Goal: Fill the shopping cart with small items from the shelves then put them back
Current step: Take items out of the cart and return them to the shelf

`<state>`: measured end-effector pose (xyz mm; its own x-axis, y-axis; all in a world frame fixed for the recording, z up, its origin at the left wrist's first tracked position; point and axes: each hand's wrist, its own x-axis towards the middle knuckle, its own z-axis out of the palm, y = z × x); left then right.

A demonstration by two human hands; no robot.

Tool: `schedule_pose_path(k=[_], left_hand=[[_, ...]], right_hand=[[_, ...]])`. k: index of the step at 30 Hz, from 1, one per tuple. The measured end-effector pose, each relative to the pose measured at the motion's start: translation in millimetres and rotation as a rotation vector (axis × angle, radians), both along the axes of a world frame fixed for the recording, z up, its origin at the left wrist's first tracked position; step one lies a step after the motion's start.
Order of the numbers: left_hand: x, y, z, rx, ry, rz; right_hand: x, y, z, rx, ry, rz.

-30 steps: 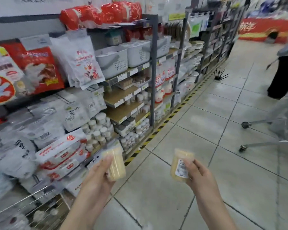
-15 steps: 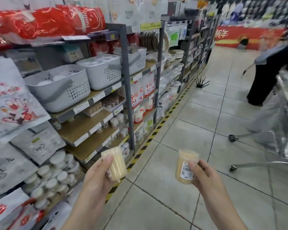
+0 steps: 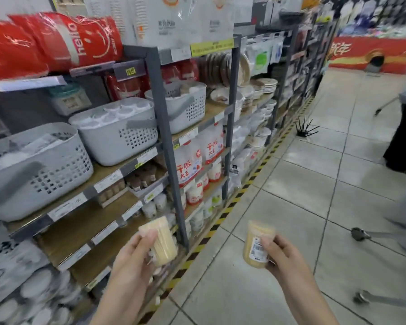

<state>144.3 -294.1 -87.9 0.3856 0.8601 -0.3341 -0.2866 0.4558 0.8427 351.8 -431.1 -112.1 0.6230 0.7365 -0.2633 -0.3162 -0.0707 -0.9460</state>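
Holding one small jar in each hand, mid-aisle, shelves on the left, tile floor on the right. Left hand (image 3: 136, 259) grasps a clear jar of pale sticks (image 3: 158, 242), likely toothpicks, thumb across the front, jar tilted with its top leaning toward the shelving. Right hand (image 3: 280, 254) grasps a second jar (image 3: 258, 247), upright, barcode label facing the camera, held at its right side by thumb and fingers. Both jars are off the shelf, in the air, low in the scene near the person.

Shopping cart (image 3: 399, 233): only blurred wheels and frame show at the right edge, near; basket not readable. Cannot tell from this whether the jars are headed to the cart or back to the shelf.

Risks, judged from here:
- Right grip looks like a side hold on a smooth plastic jar; a slip would drop it on hard tile, lid could pop and contents scatter.
- Left jar is tilted; if the lid is loose, sticks could spill.
- Both hands are full, so no free hand to steady the cart or clear a slot.
- If returning, wrong slot is likely: lower shelves (image 3: 85, 221) show bare board plus similar small white-lidded jars (image 3: 155, 205), easy to mix up.
- Reaching in could knock the neighbouring jars or the grey baskets (image 3: 117, 134) above.
- Another person (image 3: 403, 127) stands far right in the aisle; collision possible with cart.
- Motion blur suggests fast head movement; misjudged placement possible.
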Motion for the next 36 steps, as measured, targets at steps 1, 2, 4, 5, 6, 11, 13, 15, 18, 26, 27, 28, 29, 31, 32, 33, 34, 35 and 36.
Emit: schedule_pose_path(k=[1,2,4,5,6,11,13,15,18,26,27,28,29,31,32,33,34,35,36], left_hand=[[11,11,2,0.009,0.001,0.027],[23,22,4,0.016,0.005,0.044],[48,41,6,0.013,0.0,0.091],[61,49,5,0.004,0.002,0.129],[74,57,4,0.002,0.009,0.169],[128,101,3,-0.041,0.019,0.258],[147,126,5,-0.027,0.029,0.282],[167,155,8,-0.002,0.041,0.302],[202,201,16,0.036,0.054,0.31],[300,300,34,0.146,0.134,0.192],[307,309,37,0.155,0.131,0.18],[312,317,40,0.159,0.118,0.17],[317,326,42,0.157,0.11,0.173],[322,342,42,0.157,0.138,0.213],[324,349,41,0.16,0.159,0.246],[324,356,43,0.162,0.175,0.282],[324,363,44,0.17,0.193,0.321],[324,369,47,0.183,0.211,0.357],[325,374,49,0.195,0.228,0.387]], right_hand=[[17,16,2,0.003,0.003,0.016],[34,33,5,0.004,0.001,0.033],[65,64,11,-0.006,-0.024,0.086],[79,79,13,-0.01,-0.038,0.12],[91,94,16,-0.01,-0.051,0.153],[136,160,21,-0.021,-0.041,0.247],[155,186,19,-0.021,-0.026,0.278],[177,215,18,-0.013,-0.022,0.28],[214,260,20,0.013,-0.029,0.212],[290,357,36,0.121,-0.082,0.159],[295,366,37,0.125,-0.078,0.16],[300,376,38,0.131,-0.076,0.166],[304,387,40,0.136,-0.078,0.174],[312,408,42,0.144,-0.099,0.222],[316,420,43,0.152,-0.111,0.252],[319,431,46,0.158,-0.117,0.277],[322,444,48,0.166,-0.12,0.296],[326,457,51,0.18,-0.125,0.316],[329,467,53,0.2,-0.131,0.343]])
